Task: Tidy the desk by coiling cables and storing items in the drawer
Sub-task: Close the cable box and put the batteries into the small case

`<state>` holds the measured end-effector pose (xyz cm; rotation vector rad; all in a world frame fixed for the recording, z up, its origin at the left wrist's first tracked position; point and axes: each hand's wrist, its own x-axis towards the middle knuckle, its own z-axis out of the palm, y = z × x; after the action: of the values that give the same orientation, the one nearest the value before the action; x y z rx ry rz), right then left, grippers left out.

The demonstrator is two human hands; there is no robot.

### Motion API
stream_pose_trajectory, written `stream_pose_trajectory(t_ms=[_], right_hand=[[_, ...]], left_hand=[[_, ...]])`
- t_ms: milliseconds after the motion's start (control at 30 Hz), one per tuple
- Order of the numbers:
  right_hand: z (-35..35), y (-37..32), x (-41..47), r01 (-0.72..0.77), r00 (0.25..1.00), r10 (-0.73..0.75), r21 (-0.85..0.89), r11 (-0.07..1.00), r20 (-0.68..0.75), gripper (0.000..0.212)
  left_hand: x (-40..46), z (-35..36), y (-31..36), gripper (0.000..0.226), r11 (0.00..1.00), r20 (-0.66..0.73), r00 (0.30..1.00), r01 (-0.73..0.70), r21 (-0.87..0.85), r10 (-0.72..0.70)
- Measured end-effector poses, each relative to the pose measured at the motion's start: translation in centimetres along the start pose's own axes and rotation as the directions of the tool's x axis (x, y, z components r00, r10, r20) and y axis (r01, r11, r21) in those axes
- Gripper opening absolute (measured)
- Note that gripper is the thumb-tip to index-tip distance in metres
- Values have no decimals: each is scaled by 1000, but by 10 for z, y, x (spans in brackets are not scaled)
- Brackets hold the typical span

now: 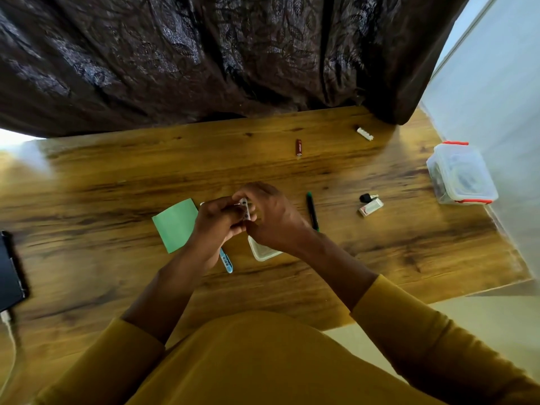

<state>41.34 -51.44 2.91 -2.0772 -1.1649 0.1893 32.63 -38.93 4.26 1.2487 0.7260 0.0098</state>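
Observation:
Both my hands meet over the middle of the wooden desk (pixel 117 182). My left hand (pixel 217 220) and my right hand (pixel 270 216) together grip a small white object (pixel 245 210); its shape is mostly hidden by my fingers. A green paper square (pixel 174 225) lies just left of my left hand. A blue pen (pixel 227 261) pokes out under my left wrist. A small clear tray (pixel 263 252) sits under my right wrist. A dark green pen (pixel 312 210) lies to the right of my right hand.
A red tube (pixel 298 147) and a white stick (pixel 364 133) lie at the back. A small white box with a black piece (pixel 370 204) sits right of the pen. A clear lidded container (pixel 460 173) stands at the right edge. A dark device with a white cable (pixel 10 267) is at the left edge.

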Motion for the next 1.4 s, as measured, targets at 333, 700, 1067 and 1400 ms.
stream_pose_trajectory(t_ms=[333, 700, 1067, 1400], right_hand=[[16, 2, 16, -50, 998, 53, 83, 995, -35, 32], [52, 14, 63, -213, 908, 341, -430, 877, 245, 30], [28, -17, 39, -357, 934, 355, 68, 932, 43, 10], [59, -63, 8, -222, 969, 230, -87, 971, 93, 32]], left_hand=[[-13, -30, -15, 24, 988, -163, 984, 48, -144, -72], [-26, -42, -18, 19, 966, -256, 960, 49, -255, -117], [-28, -38, -25, 18, 949, -302, 943, 36, -314, -136], [-26, -41, -22, 24, 856, -229, 940, 106, -507, -252]])
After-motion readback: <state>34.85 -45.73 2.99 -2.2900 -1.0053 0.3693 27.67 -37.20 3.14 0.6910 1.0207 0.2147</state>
